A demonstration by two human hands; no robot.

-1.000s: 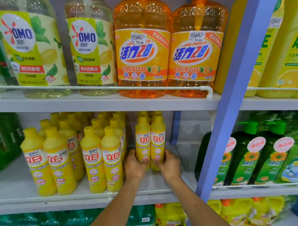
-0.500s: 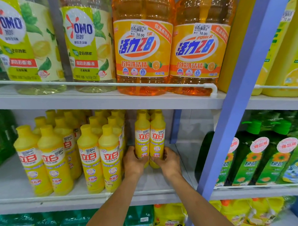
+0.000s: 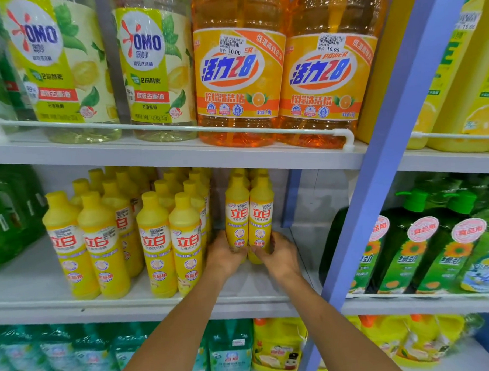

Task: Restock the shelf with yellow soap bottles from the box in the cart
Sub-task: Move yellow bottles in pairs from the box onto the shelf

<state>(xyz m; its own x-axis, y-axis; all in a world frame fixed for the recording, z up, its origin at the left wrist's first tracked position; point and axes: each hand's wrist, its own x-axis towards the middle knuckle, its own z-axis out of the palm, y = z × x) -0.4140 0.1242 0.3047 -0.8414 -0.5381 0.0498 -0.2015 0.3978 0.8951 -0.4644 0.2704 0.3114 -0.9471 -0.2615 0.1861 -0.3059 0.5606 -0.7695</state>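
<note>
L hand [image 3: 222,256] grips left bottle [image 3: 237,213], R hand [image 3: 281,258] grips right bottle [image 3: 261,215], fingers [image 3: 272,241] curled round the bases. Both upright, touching, on mid shelf [image 3: 131,305].

Both arms are in over the middle shelf [image 3: 256,288], the left grip [image 3: 222,256] curled round the base of one yellow soap bottle [image 3: 237,213], the right grip [image 3: 280,254] round its twin [image 3: 262,212]. The pair is upright and touching, just right of the crowded yellow rows [image 3: 156,245].
</note>
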